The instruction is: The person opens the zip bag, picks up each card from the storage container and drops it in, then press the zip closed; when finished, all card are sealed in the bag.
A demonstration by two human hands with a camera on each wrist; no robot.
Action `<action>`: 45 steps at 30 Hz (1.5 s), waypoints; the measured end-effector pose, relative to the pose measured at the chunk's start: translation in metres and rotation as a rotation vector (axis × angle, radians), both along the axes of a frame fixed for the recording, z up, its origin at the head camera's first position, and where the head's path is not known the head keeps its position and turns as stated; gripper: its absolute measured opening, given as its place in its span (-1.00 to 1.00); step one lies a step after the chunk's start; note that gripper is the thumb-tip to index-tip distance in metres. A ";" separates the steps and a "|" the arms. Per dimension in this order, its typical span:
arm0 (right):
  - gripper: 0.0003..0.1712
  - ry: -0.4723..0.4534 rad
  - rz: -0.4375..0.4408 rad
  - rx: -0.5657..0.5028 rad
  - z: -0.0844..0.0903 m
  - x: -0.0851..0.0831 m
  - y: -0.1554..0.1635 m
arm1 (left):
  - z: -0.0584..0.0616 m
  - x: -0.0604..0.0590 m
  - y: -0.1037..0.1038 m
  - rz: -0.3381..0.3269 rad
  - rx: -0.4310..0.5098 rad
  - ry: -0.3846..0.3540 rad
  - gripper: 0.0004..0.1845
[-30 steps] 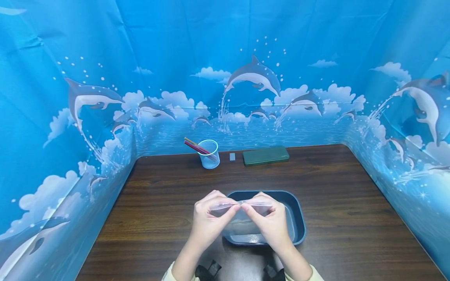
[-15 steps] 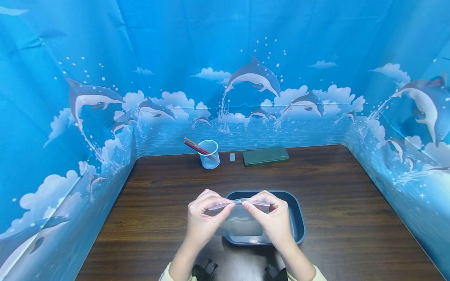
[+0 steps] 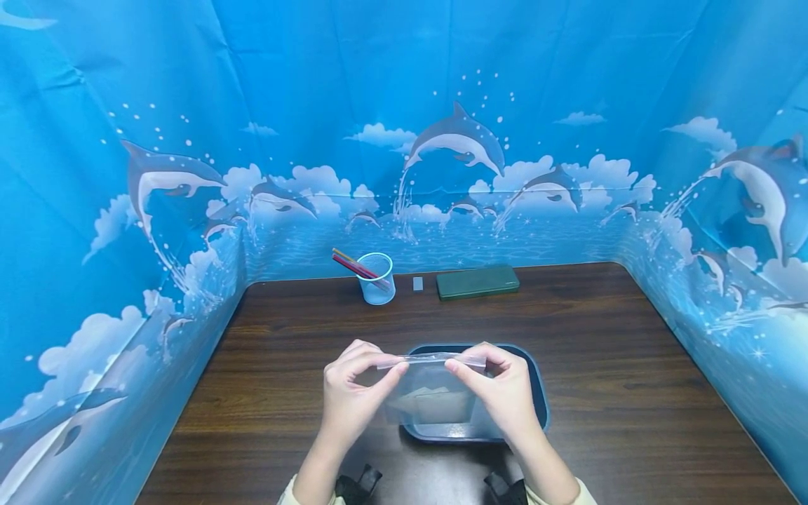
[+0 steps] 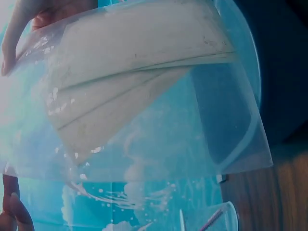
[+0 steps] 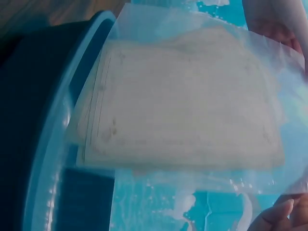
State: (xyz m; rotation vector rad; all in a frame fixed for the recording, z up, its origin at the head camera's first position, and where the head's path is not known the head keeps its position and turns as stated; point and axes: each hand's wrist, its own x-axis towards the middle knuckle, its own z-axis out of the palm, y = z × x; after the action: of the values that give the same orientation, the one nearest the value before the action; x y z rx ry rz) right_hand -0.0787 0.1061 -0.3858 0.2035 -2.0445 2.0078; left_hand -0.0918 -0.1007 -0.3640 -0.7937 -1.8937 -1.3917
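Observation:
A clear zip bag (image 3: pixel 423 375) hangs by its top edge over a dark blue tray (image 3: pixel 541 393). My left hand (image 3: pixel 353 389) pinches that edge on the left between thumb and fingers. On the right, my right hand (image 3: pixel 501 393) pinches the same edge. Several thin off-white sheets (image 3: pixel 442 407) lie inside the bag, fanned and overlapping in the left wrist view, where the sheets (image 4: pixel 139 43) show through the plastic. From the right wrist, the sheets (image 5: pixel 187 101) look like a loose stack. The bag hides part of the tray.
Along the table's far edge stand a light blue mesh pen cup (image 3: pixel 377 291) with several pencils (image 3: pixel 347 264), a small grey-blue block (image 3: pixel 418 283) and a green case (image 3: pixel 477 283). A blue dolphin-print curtain (image 3: pixel 353 91) surrounds the brown table (image 3: pixel 265 365).
My hands have slid apart along the bag's top edge, left hand leftward and right hand rightward. The edge is now straighter, and the sheets inside show more plainly.

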 end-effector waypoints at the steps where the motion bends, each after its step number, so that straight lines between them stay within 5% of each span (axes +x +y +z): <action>1: -0.89 -0.005 0.003 0.010 0.004 0.002 0.000 | 0.000 0.000 -0.001 0.003 0.003 0.002 -0.79; 12: -0.88 0.062 0.050 0.076 -0.018 -0.012 0.018 | -0.001 -0.002 -0.010 0.028 0.008 0.002 -0.78; 30: -0.78 0.081 0.218 0.180 -0.015 -0.011 0.025 | 0.001 -0.003 -0.024 -0.015 -0.030 -0.043 -0.78; 45: -0.78 0.102 0.237 0.178 -0.019 -0.016 0.022 | -0.001 -0.001 -0.023 0.045 0.005 -0.103 -0.81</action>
State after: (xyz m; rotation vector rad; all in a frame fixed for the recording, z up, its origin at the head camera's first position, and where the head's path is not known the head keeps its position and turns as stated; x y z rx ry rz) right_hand -0.0951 0.1279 -0.4046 0.5971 -2.2218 1.8963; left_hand -0.0931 -0.1233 -0.3651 -0.6842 -1.9735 -1.4330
